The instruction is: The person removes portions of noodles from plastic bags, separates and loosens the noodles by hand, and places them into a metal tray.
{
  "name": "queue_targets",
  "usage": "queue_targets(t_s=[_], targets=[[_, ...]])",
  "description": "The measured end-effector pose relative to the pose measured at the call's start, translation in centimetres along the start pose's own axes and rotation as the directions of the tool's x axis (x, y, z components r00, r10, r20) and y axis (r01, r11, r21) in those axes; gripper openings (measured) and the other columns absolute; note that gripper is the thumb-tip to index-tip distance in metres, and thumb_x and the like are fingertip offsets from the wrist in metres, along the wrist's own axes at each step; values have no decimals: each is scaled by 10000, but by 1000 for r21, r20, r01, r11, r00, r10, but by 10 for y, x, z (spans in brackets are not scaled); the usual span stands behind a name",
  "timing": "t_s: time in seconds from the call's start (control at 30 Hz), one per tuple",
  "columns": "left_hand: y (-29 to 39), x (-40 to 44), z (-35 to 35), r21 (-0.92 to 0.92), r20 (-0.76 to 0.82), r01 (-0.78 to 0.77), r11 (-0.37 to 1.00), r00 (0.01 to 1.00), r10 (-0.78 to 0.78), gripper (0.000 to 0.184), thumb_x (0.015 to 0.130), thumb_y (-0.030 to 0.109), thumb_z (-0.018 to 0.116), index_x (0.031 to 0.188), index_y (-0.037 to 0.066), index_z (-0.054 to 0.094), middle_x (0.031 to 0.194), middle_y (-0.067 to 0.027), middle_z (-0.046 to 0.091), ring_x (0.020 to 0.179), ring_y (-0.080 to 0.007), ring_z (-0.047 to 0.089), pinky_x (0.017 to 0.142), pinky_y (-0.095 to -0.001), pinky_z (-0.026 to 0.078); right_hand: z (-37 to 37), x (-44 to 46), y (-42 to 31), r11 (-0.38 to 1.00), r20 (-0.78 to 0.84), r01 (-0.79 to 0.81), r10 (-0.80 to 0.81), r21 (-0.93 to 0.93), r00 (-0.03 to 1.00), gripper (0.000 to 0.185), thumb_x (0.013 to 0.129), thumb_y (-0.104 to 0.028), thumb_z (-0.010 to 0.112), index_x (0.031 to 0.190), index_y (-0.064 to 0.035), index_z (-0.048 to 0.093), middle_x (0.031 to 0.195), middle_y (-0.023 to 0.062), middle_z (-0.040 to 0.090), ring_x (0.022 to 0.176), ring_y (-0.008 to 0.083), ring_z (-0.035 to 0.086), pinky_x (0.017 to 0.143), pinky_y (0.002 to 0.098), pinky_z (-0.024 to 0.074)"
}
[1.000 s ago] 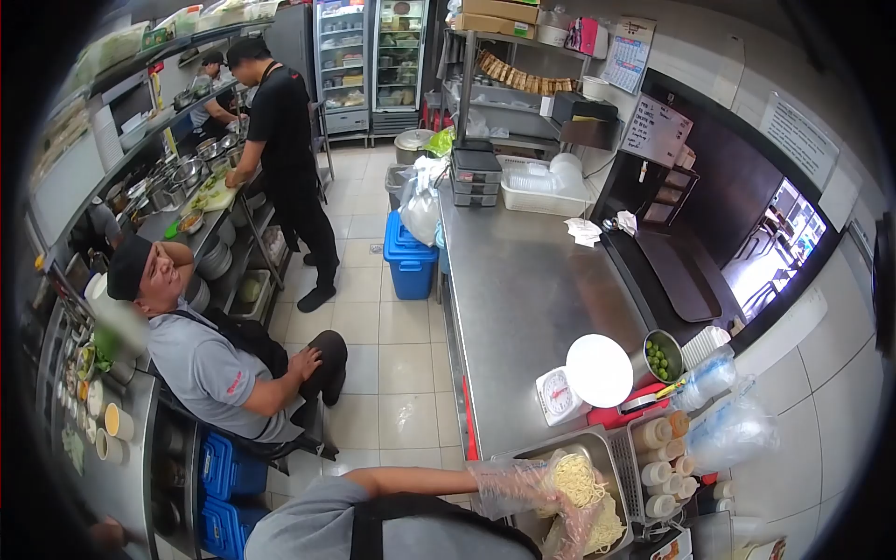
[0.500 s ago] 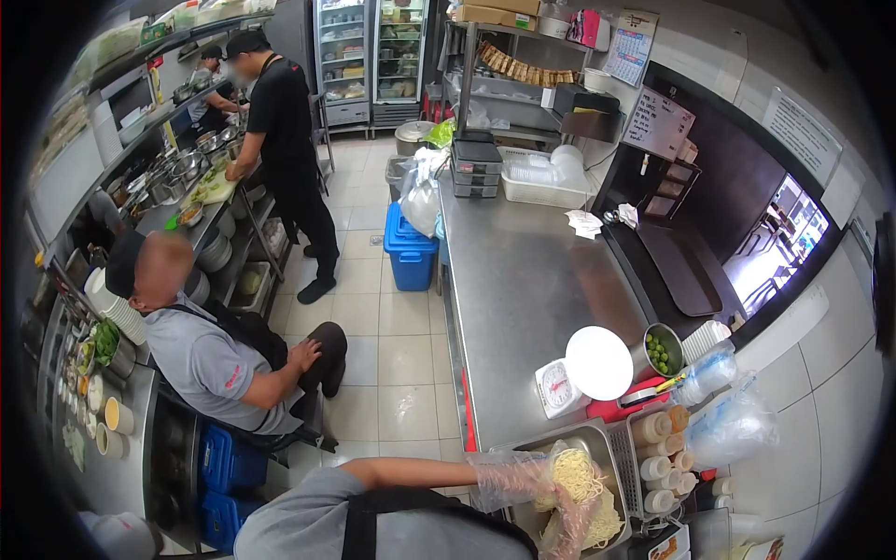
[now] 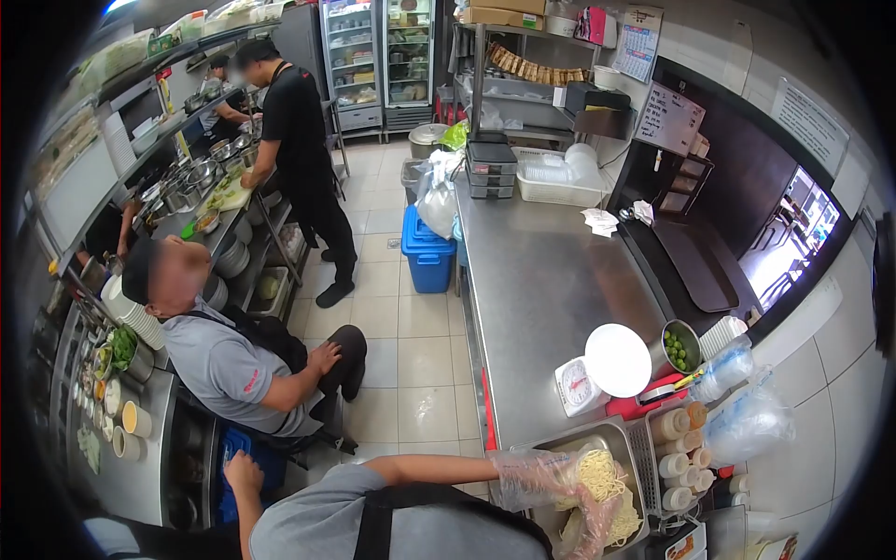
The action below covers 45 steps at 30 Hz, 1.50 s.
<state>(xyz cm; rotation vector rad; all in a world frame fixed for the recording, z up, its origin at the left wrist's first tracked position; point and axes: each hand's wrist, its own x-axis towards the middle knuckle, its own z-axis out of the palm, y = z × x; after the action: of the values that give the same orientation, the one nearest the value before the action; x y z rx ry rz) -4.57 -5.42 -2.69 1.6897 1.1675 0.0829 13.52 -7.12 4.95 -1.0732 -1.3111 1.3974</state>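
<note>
My left hand (image 3: pixel 543 476), in a clear plastic glove, reaches over a metal tray (image 3: pixel 611 431) and is closed around a clump of pale yellow noodles (image 3: pixel 602 474). My right hand (image 3: pixel 595 527), also gloved, is against the lower side of the same clump, its fingers curled up around it. More noodles (image 3: pixel 623 525) lie in the tray underneath. Just beyond the tray stands a white dial scale (image 3: pixel 577 386) with a round white plate (image 3: pixel 618 361) on top.
Sauce bottles (image 3: pixel 674 465) fill a basket right of the tray. A pot of green limes (image 3: pixel 679 345) stands behind the plate. A seated person (image 3: pixel 233 359) is across the aisle; another person's hand (image 3: pixel 245 471) shows at lower left. A standing person (image 3: pixel 299 140) works at the far counter.
The whole view has shifted slightly right and down. Another person's raised hand has appeared at lower left. Both my hands stay at the noodle clump over the tray.
</note>
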Motion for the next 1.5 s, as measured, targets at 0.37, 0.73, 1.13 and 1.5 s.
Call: queue_targets(t_s=[0.37, 0.73, 1.13, 1.5], targets=[[-8, 12, -2, -457, -91, -266, 849, 963, 253, 952, 815, 610, 571, 1467, 47, 166, 1444, -185, 309, 1338, -299, 309, 1096, -399, 285, -10, -3, 7, 988, -22, -90, 88, -127, 996, 727, 729, -35, 693, 1373, -39, 355, 1276, 115, 469, 1175, 226, 450, 1019, 339, 354], [13, 18, -25, -940, -303, -341, -2, 832, 465, 656, 888, 326, 610, 1400, 43, 314, 1298, -122, 505, 1185, -221, 506, 1013, -377, 412, 13, -9, 17, 937, 48, 98, -87, -335, 995, 1078, 533, -216, 887, 1410, -30, 288, 1299, 129, 460, 1178, 267, 469, 1010, 361, 391], [6, 60, -46, -965, -248, -262, 18, 930, 270, 446, 886, 340, 588, 1182, 16, 511, 1086, -105, 604, 966, -209, 607, 866, -349, 506, 0, -2, 41, 958, -274, -110, 35, -264, 961, 804, 604, -162, 843, 1303, -12, 474, 1212, 147, 561, 1143, 256, 515, 1003, 348, 387], [1, 101, -41, -759, -193, -367, 537, 915, 354, 563, 882, 132, 593, 1383, 63, 344, 1257, -82, 508, 1129, -171, 499, 951, -340, 426, 12, -5, 19, 792, -316, -205, 17, -575, 949, 1351, 426, -296, 923, 1426, 61, 87, 1417, 266, 284, 1341, 379, 272, 1129, 398, 225]])
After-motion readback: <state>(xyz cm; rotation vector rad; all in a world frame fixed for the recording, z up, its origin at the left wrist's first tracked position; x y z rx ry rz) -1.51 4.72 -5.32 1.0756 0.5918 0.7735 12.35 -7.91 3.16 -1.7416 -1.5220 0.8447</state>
